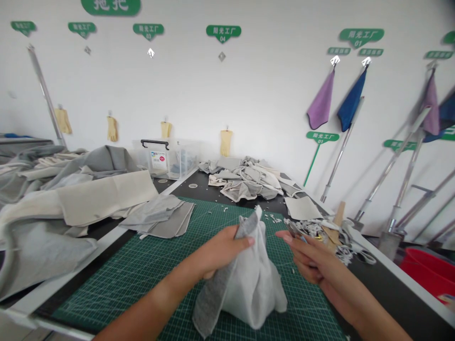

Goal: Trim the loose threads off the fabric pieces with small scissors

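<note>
Over the green mat point(138, 260), the left hand point(227, 248) is pinching a cloth point(258, 279) near its top; the cloth is drooping below; to the right, the right hand point(311, 258) is curling round a metal tool point(295, 229); beyond it, scraps point(310, 227) are lying in a pile.

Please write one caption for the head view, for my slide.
Over a green cutting mat, the left fingers hold up a grey-and-white cloth while the right fingers grip a metal tool.
</note>
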`<state>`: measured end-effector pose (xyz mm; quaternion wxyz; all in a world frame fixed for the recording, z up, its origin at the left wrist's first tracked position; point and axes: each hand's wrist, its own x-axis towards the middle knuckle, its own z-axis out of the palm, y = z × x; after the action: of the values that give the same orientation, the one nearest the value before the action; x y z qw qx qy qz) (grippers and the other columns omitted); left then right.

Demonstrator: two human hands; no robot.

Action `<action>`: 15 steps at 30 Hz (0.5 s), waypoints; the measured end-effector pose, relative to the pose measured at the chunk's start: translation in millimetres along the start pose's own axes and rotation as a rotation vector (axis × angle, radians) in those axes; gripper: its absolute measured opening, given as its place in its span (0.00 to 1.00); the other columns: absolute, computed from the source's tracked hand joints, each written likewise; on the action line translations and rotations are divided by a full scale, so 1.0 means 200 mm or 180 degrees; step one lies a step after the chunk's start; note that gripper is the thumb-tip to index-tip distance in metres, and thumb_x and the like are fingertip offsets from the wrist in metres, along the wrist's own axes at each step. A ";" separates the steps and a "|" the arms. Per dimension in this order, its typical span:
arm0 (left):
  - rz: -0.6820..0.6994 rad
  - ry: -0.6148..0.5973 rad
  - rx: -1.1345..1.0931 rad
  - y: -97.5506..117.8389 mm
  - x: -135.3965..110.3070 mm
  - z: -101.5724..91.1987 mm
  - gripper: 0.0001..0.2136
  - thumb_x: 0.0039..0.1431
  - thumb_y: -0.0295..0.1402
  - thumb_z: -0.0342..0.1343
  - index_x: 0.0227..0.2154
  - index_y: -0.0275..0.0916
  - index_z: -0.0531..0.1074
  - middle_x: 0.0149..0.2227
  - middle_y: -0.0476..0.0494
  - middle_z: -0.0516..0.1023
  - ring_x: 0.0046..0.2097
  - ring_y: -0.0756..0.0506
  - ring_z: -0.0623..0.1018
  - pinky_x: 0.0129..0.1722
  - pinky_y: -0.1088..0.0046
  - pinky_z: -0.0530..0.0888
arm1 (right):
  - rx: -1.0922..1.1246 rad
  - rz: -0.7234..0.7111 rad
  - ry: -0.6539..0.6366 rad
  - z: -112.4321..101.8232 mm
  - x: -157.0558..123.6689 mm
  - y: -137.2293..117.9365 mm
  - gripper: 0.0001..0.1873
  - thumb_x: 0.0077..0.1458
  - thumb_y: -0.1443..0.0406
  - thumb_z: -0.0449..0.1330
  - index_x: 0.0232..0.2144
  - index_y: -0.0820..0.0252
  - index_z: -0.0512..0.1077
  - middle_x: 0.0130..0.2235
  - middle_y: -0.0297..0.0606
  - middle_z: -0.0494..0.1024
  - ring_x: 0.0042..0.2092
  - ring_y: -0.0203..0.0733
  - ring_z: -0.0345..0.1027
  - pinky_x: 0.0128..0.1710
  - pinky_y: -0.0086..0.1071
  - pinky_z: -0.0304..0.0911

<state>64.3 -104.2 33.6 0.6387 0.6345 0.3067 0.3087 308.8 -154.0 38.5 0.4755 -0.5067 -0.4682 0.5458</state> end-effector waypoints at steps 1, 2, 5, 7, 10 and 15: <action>-0.0187 0.0159 -0.0236 0.00 -0.01 -0.05 0.23 0.59 0.44 0.60 0.53 0.36 0.73 0.48 0.37 0.80 0.51 0.36 0.78 0.51 0.60 0.74 | 0.0037 0.0026 0.0001 -0.02 0.00 0.01 0.29 0.49 0.48 0.68 0.45 0.64 0.73 0.17 0.19 0.49 0.14 0.24 0.38 0.13 0.24 0.32; -0.0290 0.0370 -0.0429 0.01 -0.01 -0.12 0.25 0.57 0.44 0.62 0.54 0.36 0.72 0.49 0.35 0.80 0.51 0.36 0.79 0.51 0.60 0.75 | 0.0070 0.0037 0.0016 -0.04 0.00 0.02 0.30 0.50 0.48 0.68 0.47 0.64 0.73 0.17 0.19 0.49 0.14 0.24 0.38 0.13 0.24 0.32; -0.0039 0.1169 -0.0623 0.06 -0.04 -0.33 0.26 0.57 0.45 0.62 0.55 0.35 0.71 0.51 0.32 0.79 0.50 0.36 0.79 0.52 0.59 0.76 | 0.0213 0.0039 0.0122 -0.11 0.00 0.04 0.29 0.51 0.51 0.68 0.49 0.63 0.74 0.17 0.19 0.49 0.14 0.24 0.38 0.13 0.24 0.33; 0.0556 0.2021 -0.0358 0.12 -0.07 -0.48 0.25 0.60 0.45 0.59 0.55 0.35 0.70 0.53 0.32 0.78 0.52 0.38 0.78 0.55 0.58 0.74 | 0.0344 0.0054 0.0208 -0.16 0.00 0.04 0.26 0.50 0.52 0.69 0.48 0.61 0.75 0.17 0.20 0.49 0.14 0.25 0.38 0.13 0.24 0.35; 0.2105 0.3749 0.0837 0.21 -0.16 -0.72 0.23 0.66 0.40 0.53 0.60 0.34 0.64 0.60 0.35 0.71 0.60 0.41 0.72 0.63 0.61 0.66 | 0.0461 0.0044 0.0307 -0.21 0.00 0.03 0.21 0.51 0.56 0.69 0.45 0.59 0.75 0.17 0.20 0.47 0.15 0.25 0.38 0.13 0.25 0.37; 0.2257 0.5585 0.3448 0.27 -0.39 -1.05 0.29 0.62 0.29 0.53 0.63 0.20 0.55 0.63 0.22 0.62 0.65 0.33 0.63 0.64 0.53 0.59 | 0.0613 -0.0040 0.0453 -0.24 -0.02 0.01 0.17 0.53 0.60 0.68 0.44 0.59 0.74 0.19 0.20 0.46 0.16 0.25 0.37 0.13 0.23 0.37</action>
<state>-148.9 -35.3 86.8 -0.2921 0.4429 0.5505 0.6446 357.0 -155.9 34.9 0.5574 -0.4932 -0.3818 0.5480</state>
